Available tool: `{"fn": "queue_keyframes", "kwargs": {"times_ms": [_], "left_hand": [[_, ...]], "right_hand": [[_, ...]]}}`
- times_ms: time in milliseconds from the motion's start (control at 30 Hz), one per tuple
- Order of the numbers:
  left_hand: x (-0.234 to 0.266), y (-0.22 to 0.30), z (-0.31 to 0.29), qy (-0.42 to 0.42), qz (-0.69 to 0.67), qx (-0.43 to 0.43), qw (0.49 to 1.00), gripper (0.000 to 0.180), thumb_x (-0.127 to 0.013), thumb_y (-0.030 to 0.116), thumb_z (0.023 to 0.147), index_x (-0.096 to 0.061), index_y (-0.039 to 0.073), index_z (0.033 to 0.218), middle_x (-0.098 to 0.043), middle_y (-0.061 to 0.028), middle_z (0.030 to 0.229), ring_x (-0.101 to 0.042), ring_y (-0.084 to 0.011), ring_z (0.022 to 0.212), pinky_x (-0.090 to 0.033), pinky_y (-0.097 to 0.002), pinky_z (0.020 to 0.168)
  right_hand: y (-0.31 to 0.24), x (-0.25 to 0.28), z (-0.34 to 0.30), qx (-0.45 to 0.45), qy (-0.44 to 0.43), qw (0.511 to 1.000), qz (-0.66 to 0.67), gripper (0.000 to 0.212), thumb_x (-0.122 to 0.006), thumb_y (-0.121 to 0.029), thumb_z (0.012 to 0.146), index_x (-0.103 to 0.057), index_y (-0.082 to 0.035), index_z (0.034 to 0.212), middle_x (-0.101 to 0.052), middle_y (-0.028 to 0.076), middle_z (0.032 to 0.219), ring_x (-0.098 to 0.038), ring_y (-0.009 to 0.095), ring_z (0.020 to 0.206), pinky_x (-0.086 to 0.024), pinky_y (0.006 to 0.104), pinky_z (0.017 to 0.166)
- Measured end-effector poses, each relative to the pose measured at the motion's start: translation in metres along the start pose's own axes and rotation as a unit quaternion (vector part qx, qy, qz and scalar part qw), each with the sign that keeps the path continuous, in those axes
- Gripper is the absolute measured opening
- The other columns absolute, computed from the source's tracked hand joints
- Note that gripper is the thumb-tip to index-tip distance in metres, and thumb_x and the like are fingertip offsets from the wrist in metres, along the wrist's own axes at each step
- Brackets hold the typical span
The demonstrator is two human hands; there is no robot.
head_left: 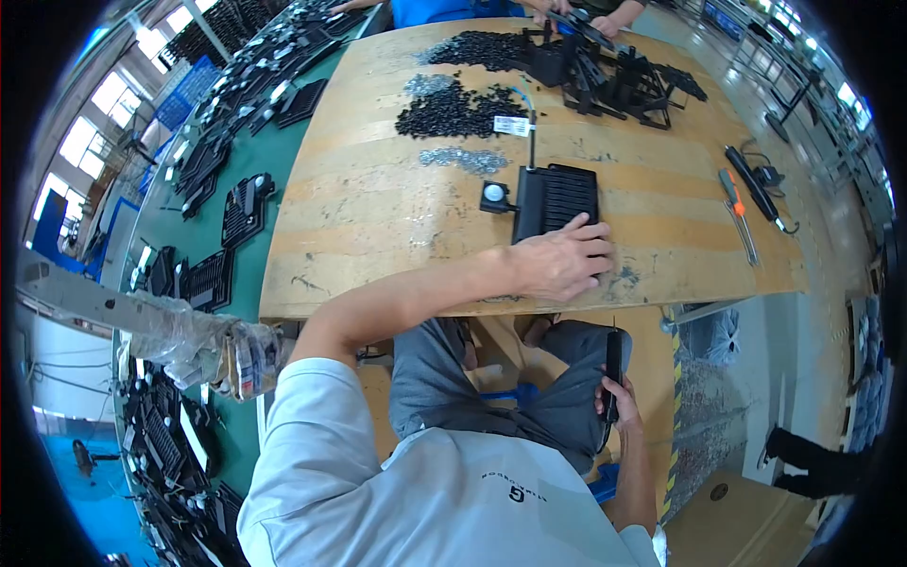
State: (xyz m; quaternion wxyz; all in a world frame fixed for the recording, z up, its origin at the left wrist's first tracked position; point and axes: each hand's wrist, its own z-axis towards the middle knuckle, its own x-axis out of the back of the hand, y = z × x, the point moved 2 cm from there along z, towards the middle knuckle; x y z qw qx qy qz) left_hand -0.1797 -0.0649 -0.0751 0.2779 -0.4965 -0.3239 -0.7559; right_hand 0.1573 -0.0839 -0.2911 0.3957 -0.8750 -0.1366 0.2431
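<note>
A black floodlight (571,194) with a ribbed back lies near the table's front edge, and a square sensor with a round white lens (494,195) sticks out at its left. From its far end rises a cable carrying a white label (511,126). My left hand (563,259) reaches across and grips the light's near end, fingers curled over it. Down by my right thigh, below the table edge, my right hand (620,401) is closed around a slim black electric screwdriver (614,359), its thin bit pointing up.
Piles of small black parts (444,113) and silvery screws (463,160) lie beyond the light. Black brackets (614,85) are heaped at the far right, near another person's hands. An orange-handled screwdriver (734,198) and a black power tool (751,180) lie right. A green bench (283,142) holds many lights.
</note>
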Motion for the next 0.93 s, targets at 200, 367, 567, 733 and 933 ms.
{"fn": "queue_keyframes", "kwargs": {"times_ms": [200,367,567,733,933], "left_hand": [[0.015,0.018,-0.012,0.125,0.067,-0.013,0.990,0.038,-0.065,0.026,0.092,-0.062,0.004,0.123,-0.055,-0.0133,0.133,-0.042,-0.0319,0.138,-0.035,-0.0559,0.114],[0.094,0.015,-0.077,0.322,0.049,-0.036,0.945,0.011,-0.069,0.010,0.086,-0.072,0.004,0.095,-0.069,-0.0068,0.095,-0.067,-0.0290,0.093,-0.054,-0.0387,0.081],[0.113,-0.151,-0.219,0.390,0.017,0.428,0.815,0.016,-0.065,0.007,0.088,-0.074,0.003,0.100,-0.074,-0.0161,0.092,-0.072,-0.0278,0.082,-0.057,-0.0370,0.078],[0.095,-0.195,-0.231,0.316,0.034,0.474,0.821,0.019,-0.064,0.012,0.087,-0.074,0.004,0.100,-0.074,-0.0161,0.097,-0.072,-0.0296,0.090,-0.056,-0.0393,0.083],[0.100,-0.208,-0.196,0.219,0.112,0.478,0.843,0.023,-0.071,0.022,0.085,-0.075,0.006,0.102,-0.072,-0.0172,0.103,-0.069,-0.0317,0.100,-0.054,-0.0419,0.088]], "right_hand": [[-0.004,-0.003,0.008,-0.059,-0.008,0.998,-0.020,0.047,-0.070,-0.020,0.091,-0.049,-0.006,0.131,-0.059,0.010,0.073,-0.059,0.020,0.051,-0.049,0.0331,0.047],[-0.018,0.003,-0.013,-0.066,-0.043,0.995,0.053,0.050,-0.071,-0.019,0.091,-0.046,-0.009,0.133,-0.059,0.010,0.077,-0.062,0.022,0.059,-0.050,0.0346,0.051],[-0.019,0.000,-0.011,-0.093,-0.012,0.988,-0.119,0.044,-0.072,-0.015,0.091,-0.048,-0.011,0.127,-0.057,0.007,0.075,-0.061,0.020,0.055,-0.050,0.0336,0.047],[-0.011,0.000,-0.009,-0.074,0.036,0.994,-0.073,0.040,-0.072,-0.014,0.091,-0.050,-0.011,0.124,-0.057,0.006,0.074,-0.058,0.019,0.049,-0.048,0.0323,0.042],[-0.004,0.011,-0.016,-0.077,0.057,0.988,-0.125,0.048,-0.074,-0.018,0.089,-0.048,-0.011,0.129,-0.057,0.006,0.071,-0.058,0.018,0.049,-0.047,0.0313,0.043]]}}
